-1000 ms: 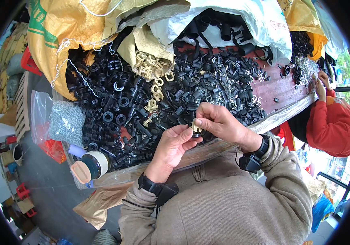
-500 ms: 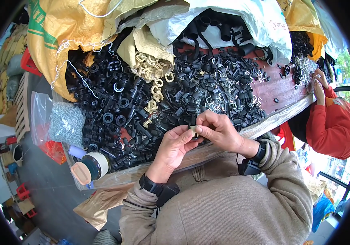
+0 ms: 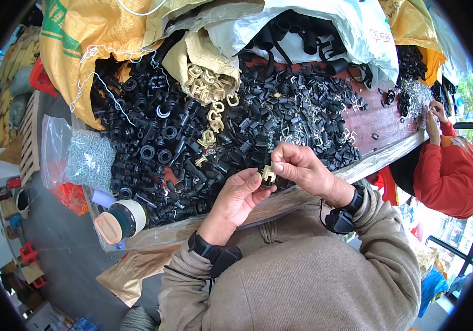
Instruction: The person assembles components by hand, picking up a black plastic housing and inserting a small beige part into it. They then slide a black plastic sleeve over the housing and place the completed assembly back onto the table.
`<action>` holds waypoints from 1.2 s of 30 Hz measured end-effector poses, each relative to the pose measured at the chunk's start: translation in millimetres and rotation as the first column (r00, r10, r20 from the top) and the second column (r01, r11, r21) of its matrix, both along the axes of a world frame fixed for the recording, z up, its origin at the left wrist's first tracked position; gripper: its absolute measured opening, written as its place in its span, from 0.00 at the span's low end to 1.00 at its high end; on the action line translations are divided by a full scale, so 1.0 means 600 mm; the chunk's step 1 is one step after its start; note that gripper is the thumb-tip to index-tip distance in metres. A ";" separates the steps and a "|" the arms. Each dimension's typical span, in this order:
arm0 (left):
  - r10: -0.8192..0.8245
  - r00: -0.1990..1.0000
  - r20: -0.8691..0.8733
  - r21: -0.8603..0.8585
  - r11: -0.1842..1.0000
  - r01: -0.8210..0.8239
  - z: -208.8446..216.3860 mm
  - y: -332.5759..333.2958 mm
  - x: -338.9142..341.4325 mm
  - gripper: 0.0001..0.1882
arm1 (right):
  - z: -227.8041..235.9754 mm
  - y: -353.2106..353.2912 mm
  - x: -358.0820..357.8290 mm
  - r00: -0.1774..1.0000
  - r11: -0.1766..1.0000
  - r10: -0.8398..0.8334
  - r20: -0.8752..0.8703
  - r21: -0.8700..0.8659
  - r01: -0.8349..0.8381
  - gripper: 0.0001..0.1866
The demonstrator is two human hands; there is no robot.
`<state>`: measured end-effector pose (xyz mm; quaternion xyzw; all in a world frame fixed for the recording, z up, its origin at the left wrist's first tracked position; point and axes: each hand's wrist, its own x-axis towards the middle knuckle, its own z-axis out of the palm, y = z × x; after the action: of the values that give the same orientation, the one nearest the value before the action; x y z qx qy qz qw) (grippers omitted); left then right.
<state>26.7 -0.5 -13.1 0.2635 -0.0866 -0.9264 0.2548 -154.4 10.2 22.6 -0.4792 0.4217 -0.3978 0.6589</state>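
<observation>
Just over the table's near edge, my left hand (image 3: 233,203) is closed on a small cream plastic clip (image 3: 269,175), gripping it between thumb and fingertips. Dark material shows beside the clip, but its shape is unclear. My right hand (image 3: 309,175) is pinched at the clip's upper right edge; whether something tiny sits between thumb and forefinger is hidden. Beyond my hands spreads a heap of small black plastic parts (image 3: 258,118), with thin metal bits (image 3: 297,129) among them. More cream clips (image 3: 209,88) spill from a paper sack (image 3: 195,49) at the heap's far side.
Black ring-shaped fittings (image 3: 148,151) lie to the left, near a clear bag of screws (image 3: 90,160) and a lidded jar (image 3: 119,222). Yellow (image 3: 98,33) and white (image 3: 358,33) sacks line the far side. A co-worker in red (image 3: 446,176) handles parts at the right.
My right fingers have shifted slightly up and away, so more of the cream clip shows. My left hand stays almost in place. The co-worker's hands have moved a little.
</observation>
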 end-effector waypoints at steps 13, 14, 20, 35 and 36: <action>0.011 0.999 0.032 -0.011 1.000 -0.010 -0.001 0.003 0.000 0.12 | -0.012 0.013 0.015 0.983 0.994 -0.101 -0.155 -0.067 0.091 0.09; 0.005 0.999 0.047 -0.015 1.000 -0.004 0.002 0.002 0.000 0.11 | -0.012 0.015 0.015 0.980 0.993 -0.106 -0.167 -0.062 0.097 0.09; -0.031 0.983 0.180 -0.166 0.984 0.062 0.013 -0.003 -0.001 0.11 | -0.009 0.023 0.009 0.984 0.986 -0.157 -0.084 0.045 0.161 0.06; 0.065 0.971 0.230 -0.320 0.947 0.013 0.028 -0.004 -0.002 0.12 | -0.032 -0.057 -0.095 0.285 0.680 -0.562 -0.776 -0.630 -0.375 0.07; 0.080 0.971 0.226 -0.319 0.948 -0.003 0.028 -0.005 -0.003 0.12 | -0.035 -0.058 -0.097 0.262 0.683 -0.559 -0.787 -0.616 -0.392 0.08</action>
<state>24.7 -3.5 3.7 0.3292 -0.2581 -0.8569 0.3012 -212.7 -24.6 1.9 -0.8048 0.5619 -0.1907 -0.0129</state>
